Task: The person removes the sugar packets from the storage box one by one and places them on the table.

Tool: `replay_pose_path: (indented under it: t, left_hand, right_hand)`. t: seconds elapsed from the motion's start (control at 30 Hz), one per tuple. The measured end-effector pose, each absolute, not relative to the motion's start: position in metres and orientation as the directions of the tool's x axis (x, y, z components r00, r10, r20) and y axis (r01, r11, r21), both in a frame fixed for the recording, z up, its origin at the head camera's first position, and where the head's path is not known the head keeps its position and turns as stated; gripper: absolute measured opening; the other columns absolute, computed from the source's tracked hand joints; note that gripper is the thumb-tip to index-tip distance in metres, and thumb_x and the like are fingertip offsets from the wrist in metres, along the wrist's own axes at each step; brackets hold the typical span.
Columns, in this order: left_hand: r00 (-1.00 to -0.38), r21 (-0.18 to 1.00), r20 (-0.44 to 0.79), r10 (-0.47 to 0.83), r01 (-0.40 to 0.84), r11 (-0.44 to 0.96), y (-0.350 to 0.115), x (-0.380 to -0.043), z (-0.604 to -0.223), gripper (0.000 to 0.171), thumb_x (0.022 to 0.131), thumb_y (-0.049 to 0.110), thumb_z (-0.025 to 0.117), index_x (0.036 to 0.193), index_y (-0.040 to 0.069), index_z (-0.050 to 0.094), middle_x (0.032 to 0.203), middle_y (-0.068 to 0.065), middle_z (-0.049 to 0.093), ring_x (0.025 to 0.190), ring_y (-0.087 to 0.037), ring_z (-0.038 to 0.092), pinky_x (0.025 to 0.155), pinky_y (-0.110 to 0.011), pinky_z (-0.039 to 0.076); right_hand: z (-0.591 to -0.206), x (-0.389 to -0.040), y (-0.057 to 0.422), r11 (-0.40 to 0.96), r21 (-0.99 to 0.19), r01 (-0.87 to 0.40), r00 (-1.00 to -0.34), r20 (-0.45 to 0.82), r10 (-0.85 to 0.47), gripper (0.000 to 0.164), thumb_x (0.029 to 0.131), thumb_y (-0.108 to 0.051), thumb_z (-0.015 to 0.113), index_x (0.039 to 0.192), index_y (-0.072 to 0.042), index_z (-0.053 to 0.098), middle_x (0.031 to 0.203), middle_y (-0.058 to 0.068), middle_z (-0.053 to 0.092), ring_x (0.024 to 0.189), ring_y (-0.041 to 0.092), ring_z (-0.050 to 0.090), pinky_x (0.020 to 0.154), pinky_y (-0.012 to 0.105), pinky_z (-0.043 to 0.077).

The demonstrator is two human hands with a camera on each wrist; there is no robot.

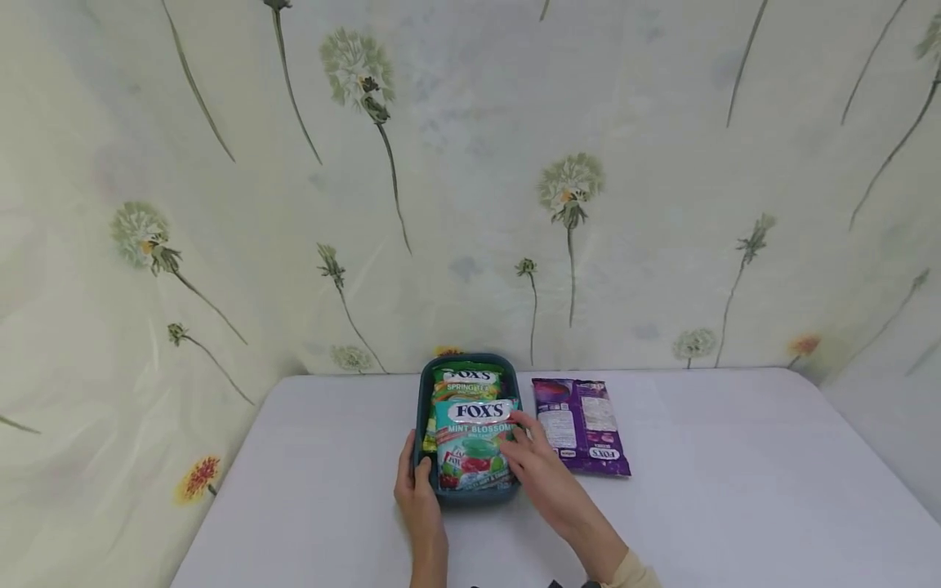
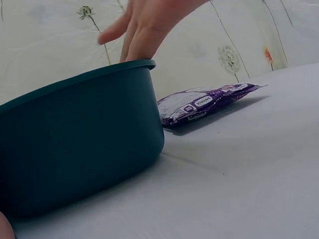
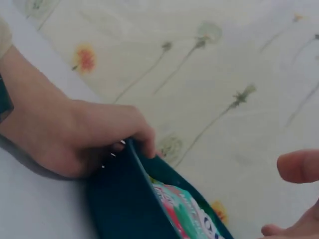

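Observation:
A dark teal plastic tub (image 1: 478,500) stands on the white table. In it lie a green Fox's Spring Tea candy bag (image 1: 465,389) at the back and, overlapping it in front, a turquoise Fox's Mint Blossom candy bag (image 1: 474,447). My left hand (image 1: 421,498) grips the tub's left side, its thumb hooked over the rim and its fingers along the outer wall, as the right wrist view shows. With fingers extended, my right hand (image 1: 542,474) touches the right part of the Mint Blossom bag. The left wrist view has that hand reaching down past the tub's rim; its fingertips are hidden there.
Just right of the tub, a purple Fox's candy bag (image 1: 579,426) lies flat, printed back side up. Behind the table (image 1: 735,474) hangs a pale cloth (image 1: 470,180) with dandelion prints, close to the tub's far end.

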State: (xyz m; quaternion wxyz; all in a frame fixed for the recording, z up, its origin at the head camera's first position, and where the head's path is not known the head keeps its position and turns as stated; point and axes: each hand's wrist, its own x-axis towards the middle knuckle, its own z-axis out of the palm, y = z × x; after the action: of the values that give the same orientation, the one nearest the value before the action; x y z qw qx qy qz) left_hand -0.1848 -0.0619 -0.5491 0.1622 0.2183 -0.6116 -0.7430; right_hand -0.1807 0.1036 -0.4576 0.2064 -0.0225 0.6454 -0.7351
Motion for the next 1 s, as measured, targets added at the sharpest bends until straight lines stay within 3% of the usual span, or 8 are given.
replay_pose_path:
  t: [0.17,0.27,0.37,0.5,0.6,0.77,0.9,1.0]
  left_hand:
    - [-0.862,0.974,-0.112,-0.495,0.003,-0.227,-0.061,-0.187,-0.550,0.044,0.096,0.018,0.044,0.140,0.024,0.046,0.147,0.000,0.043,0.141,-0.020,0.033,0.115,-0.047,0.028]
    - [-0.865,0.971,-0.116,-0.488,0.005,-0.240,-0.061,-0.187,-0.550,0.045,0.096,0.017,0.044,0.140,0.022,0.045,0.147,0.000,0.043,0.141,-0.020,0.033,0.115,-0.046,0.028]
    - [-0.863,0.970,-0.116,-0.492,0.009,-0.244,-0.061,-0.186,-0.549,0.045,0.095,0.016,0.043,0.140,0.022,0.046,0.147,0.000,0.043,0.141,-0.020,0.032,0.115,-0.046,0.028]
    - [-0.852,0.974,-0.114,-0.512,0.007,-0.228,-0.061,-0.184,-0.548,0.045,0.095,0.016,0.044,0.139,0.023,0.047,0.147,-0.002,0.043,0.140,-0.022,0.033,0.115,-0.048,0.028]
    - [-0.851,0.977,-0.112,-0.513,0.000,-0.213,-0.058,-0.184,-0.549,0.045,0.094,0.016,0.044,0.138,0.024,0.048,0.147,-0.002,0.044,0.140,-0.023,0.033,0.114,-0.049,0.028]
    - [-0.862,0.978,-0.089,-0.498,0.020,-0.208,-0.058,-0.186,-0.546,0.045,0.094,0.015,0.045,0.139,0.023,0.047,0.147,0.000,0.044,0.140,-0.021,0.033,0.115,-0.048,0.028]
    - [-0.861,0.974,-0.087,-0.501,0.031,-0.223,-0.061,-0.184,-0.544,0.045,0.095,0.015,0.044,0.139,0.020,0.047,0.148,-0.003,0.043,0.140,-0.022,0.032,0.115,-0.048,0.028]
    - [-0.862,0.973,-0.103,-0.497,0.017,-0.230,-0.060,-0.181,-0.543,0.046,0.095,0.015,0.044,0.140,0.019,0.045,0.149,-0.004,0.041,0.141,-0.023,0.030,0.115,-0.049,0.026]
  right_hand:
    - [-0.459,-0.192,0.086,0.145,-0.954,0.261,-0.930,-0.289,-0.226,0.068,0.093,-0.036,0.055,0.148,-0.019,0.018,0.157,0.020,0.006,0.144,0.043,0.005,0.109,0.069,0.012]
    - [-0.462,-0.194,0.079,0.250,-0.943,0.222,-0.945,-0.271,-0.185,0.065,0.093,-0.031,0.055,0.147,-0.017,0.021,0.154,0.024,0.018,0.141,0.046,0.017,0.107,0.069,0.020]
    - [-0.466,-0.194,0.075,0.366,-0.922,0.124,-0.959,-0.206,-0.195,0.062,0.093,-0.026,0.056,0.145,-0.015,0.026,0.148,0.025,0.031,0.135,0.044,0.032,0.104,0.065,0.031]
    - [-0.474,-0.190,0.069,0.488,-0.869,-0.075,-0.973,-0.044,-0.228,0.059,0.090,-0.019,0.060,0.141,-0.010,0.032,0.142,0.023,0.038,0.129,0.040,0.031,0.098,0.063,0.037]
    - [-0.477,-0.191,0.072,0.499,-0.854,-0.145,-0.970,0.022,-0.244,0.056,0.090,-0.016,0.060,0.140,-0.009,0.034,0.145,0.022,0.033,0.131,0.039,0.030,0.101,0.064,0.035]
    - [-0.471,-0.200,0.084,0.411,-0.909,-0.065,-0.961,-0.053,-0.270,0.051,0.093,-0.016,0.056,0.139,-0.014,0.033,0.149,0.021,0.026,0.131,0.039,0.038,0.104,0.060,0.036]
    - [-0.469,-0.204,0.091,0.413,-0.906,-0.091,-0.937,-0.062,-0.343,0.048,0.092,-0.014,0.058,0.136,-0.015,0.038,0.142,0.021,0.038,0.125,0.038,0.047,0.099,0.055,0.044]
    - [-0.471,-0.203,0.092,0.454,-0.866,-0.211,-0.906,0.000,-0.422,0.045,0.091,-0.012,0.060,0.132,-0.015,0.044,0.139,0.017,0.044,0.122,0.035,0.049,0.098,0.053,0.046]
